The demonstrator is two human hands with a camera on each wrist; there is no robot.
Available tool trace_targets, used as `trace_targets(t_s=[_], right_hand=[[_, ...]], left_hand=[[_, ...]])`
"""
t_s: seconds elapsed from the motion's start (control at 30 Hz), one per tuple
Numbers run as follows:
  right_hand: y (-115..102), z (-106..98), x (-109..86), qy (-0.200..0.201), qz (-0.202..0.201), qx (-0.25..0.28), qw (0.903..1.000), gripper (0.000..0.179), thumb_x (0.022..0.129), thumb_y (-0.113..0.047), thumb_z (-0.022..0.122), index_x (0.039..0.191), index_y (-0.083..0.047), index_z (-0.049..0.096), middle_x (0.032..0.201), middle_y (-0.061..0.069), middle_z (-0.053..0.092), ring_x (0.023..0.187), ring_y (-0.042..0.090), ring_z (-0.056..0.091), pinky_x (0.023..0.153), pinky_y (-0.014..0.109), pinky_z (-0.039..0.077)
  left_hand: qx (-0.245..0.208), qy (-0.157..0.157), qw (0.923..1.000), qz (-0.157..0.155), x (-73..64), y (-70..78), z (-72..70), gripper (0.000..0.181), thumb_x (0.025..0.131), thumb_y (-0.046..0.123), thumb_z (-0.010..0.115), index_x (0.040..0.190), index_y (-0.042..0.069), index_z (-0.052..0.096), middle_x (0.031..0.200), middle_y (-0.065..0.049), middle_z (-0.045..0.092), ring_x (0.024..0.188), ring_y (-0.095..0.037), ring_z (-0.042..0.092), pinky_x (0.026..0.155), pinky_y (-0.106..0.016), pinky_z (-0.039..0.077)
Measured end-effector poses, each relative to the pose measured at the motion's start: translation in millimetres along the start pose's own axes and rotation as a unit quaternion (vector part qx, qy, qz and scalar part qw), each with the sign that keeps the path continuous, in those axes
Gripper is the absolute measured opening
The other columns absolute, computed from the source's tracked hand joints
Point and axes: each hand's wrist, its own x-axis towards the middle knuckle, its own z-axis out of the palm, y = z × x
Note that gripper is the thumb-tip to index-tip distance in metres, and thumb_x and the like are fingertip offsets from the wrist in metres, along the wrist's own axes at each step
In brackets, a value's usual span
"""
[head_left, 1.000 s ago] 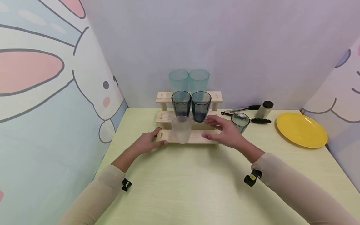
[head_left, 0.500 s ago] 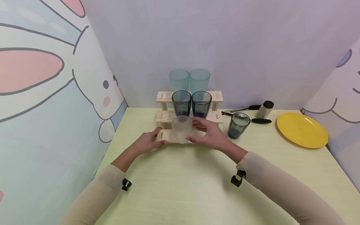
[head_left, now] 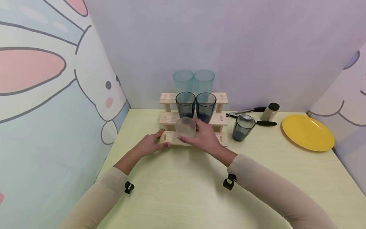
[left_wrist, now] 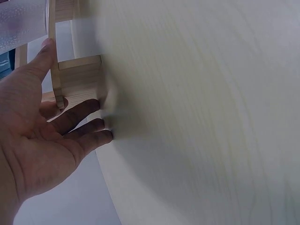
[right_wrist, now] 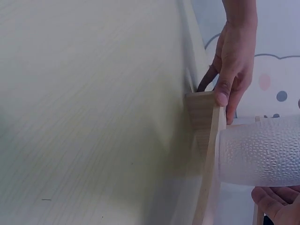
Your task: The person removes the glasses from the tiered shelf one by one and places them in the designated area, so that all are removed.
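A three-step wooden rack (head_left: 167,118) stands against the back wall. My left hand (head_left: 147,145) grips the left end of its lowest step, thumb on top in the left wrist view. On that step stands a frosted clear cup (head_left: 183,126), upright, with a pebbled surface in the right wrist view. My right hand (head_left: 204,137) holds this cup from the right, its thumb across the front and its fingers behind. Two smoky dark glasses, left (head_left: 186,105) and right (head_left: 205,106), stand on the middle step. Behind them, two pale teal cups, including the right one (head_left: 204,82), occupy the top step.
Right of the rack, another smoky glass (head_left: 243,128) stands on the table (head_left: 177,187). Behind it lie black-handled utensils (head_left: 266,123) beside a black-capped shaker jar (head_left: 269,113). Farther right is a yellow plate (head_left: 308,133). Walls border the back and both sides.
My right hand has moved left from beside the right dark glass to the frosted cup and closed round it. The left hand stays on the rack's end.
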Motion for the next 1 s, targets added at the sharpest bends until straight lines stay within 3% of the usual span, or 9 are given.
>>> trace_targets(t_s=[0.13,0.3,0.63,1.0], right_hand=[[-5,5,3.0,0.011,0.02,-0.033,0.9992,0.094,0.084,-0.067,0.089,0.148,-0.004,0.059,0.129,0.018,0.076,0.11,0.035,0.075,0.089,0.052,0.061],[-7,10,5.9,0.013,0.035,-0.042,0.9984,0.095,0.082,-0.074,0.087,0.143,-0.008,0.058,0.125,0.015,0.075,0.11,0.034,0.074,0.091,0.052,0.061],[-5,8,2.9,0.007,0.029,-0.034,0.999,0.084,0.087,-0.072,0.084,0.14,-0.012,0.059,0.126,0.011,0.074,0.111,0.032,0.073,0.09,0.052,0.06],[5,-16,-2.9,0.016,-0.013,0.006,0.9998,0.079,0.085,-0.055,0.094,0.146,-0.016,0.063,0.127,0.008,0.077,0.109,0.029,0.074,0.09,0.051,0.059]], left_hand=[[0.0,0.0,1.0,-0.004,-0.5,-0.2,-0.3,0.106,0.099,0.074,0.069,0.176,0.013,0.032,0.163,-0.029,0.055,0.122,-0.03,0.065,0.103,-0.052,0.055],[-0.002,0.0,1.0,-0.005,-0.8,-0.2,-0.6,0.105,0.099,0.073,0.07,0.175,0.012,0.032,0.163,-0.029,0.055,0.121,-0.03,0.064,0.103,-0.052,0.055],[-0.001,0.0,1.0,0.002,-0.6,1.0,-0.3,0.105,0.099,0.073,0.07,0.176,0.013,0.031,0.165,-0.029,0.054,0.121,-0.03,0.065,0.103,-0.052,0.055],[-0.004,-0.004,0.9999,-0.013,-1.2,4.0,-1.1,0.107,0.097,0.076,0.07,0.177,0.017,0.03,0.166,-0.028,0.052,0.132,-0.036,0.065,0.109,-0.057,0.054]])
